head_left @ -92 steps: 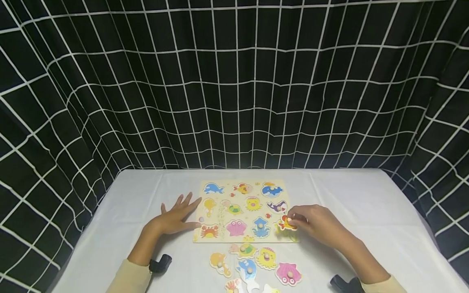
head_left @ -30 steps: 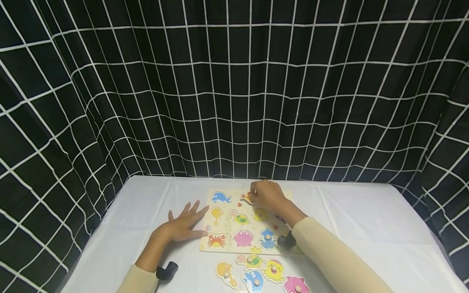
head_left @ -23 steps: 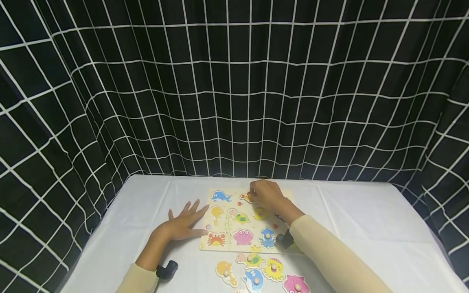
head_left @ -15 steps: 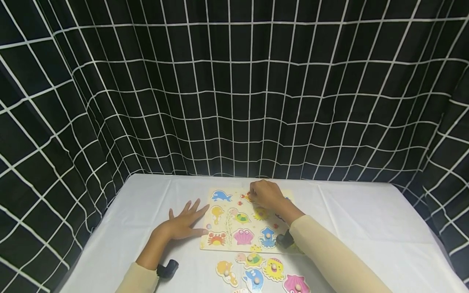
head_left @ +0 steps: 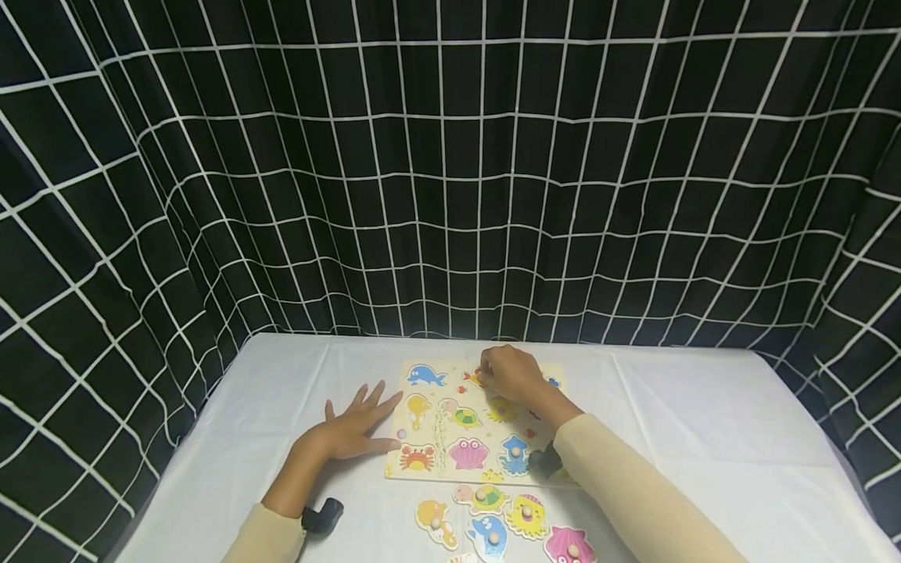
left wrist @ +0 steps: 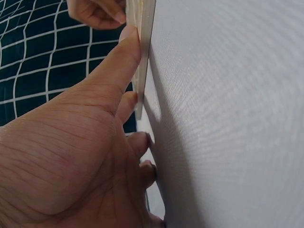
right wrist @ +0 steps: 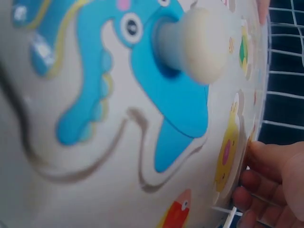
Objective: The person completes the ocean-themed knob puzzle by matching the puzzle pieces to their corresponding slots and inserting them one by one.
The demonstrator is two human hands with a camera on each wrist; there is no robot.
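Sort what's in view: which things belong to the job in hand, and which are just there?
Belongs to the job:
pale rectangular puzzle board, touched by the left hand
red-yellow fish piece, under the right hand
blue squid, orange seahorse, green turtle, yellow octopus, blue whale, pink shell, all knobbed pieces

Just there:
black curtain with white grid
white tablecloth
black wrist-worn devices

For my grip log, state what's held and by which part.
The right hand apparently pinches the fish puzzle piece beyond its visible tail; the exact spot is hidden. The left hand holds nothing, touching the puzzle board.
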